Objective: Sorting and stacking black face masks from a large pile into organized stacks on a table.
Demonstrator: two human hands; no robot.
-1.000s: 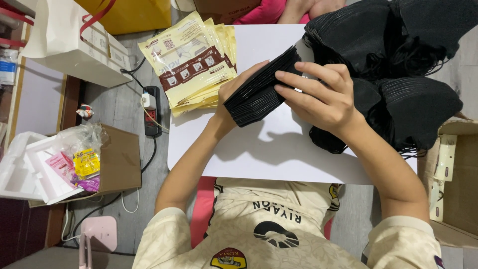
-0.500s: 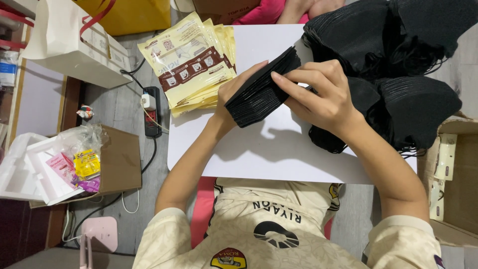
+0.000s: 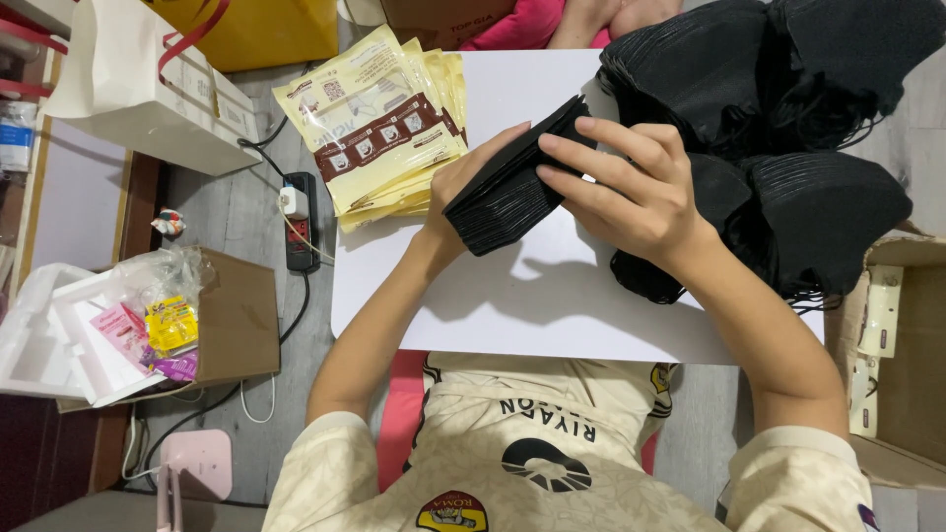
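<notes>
My left hand (image 3: 463,182) grips a thick stack of black face masks (image 3: 507,192) from underneath, above a white board (image 3: 512,305). My right hand (image 3: 631,187) rests on top of the stack, fingers spread, fingertips touching its upper edge. A large heap of black masks (image 3: 788,138) with loose ear loops lies on the board's right side, just behind my right hand. A fanned pile of cream and brown flat pouches (image 3: 379,123) sits at the board's left far corner, close to my left hand.
A white gift bag with red handles (image 3: 138,84) and a yellow bag (image 3: 256,30) stand at the far left. A power strip (image 3: 299,222) lies on the grey floor. Cardboard boxes sit at left (image 3: 232,315) and right (image 3: 907,355). Another person's limbs (image 3: 591,20) show at the top.
My right hand's fingers have slid slightly along the top of the stack. The stack and my left hand have hardly moved.
</notes>
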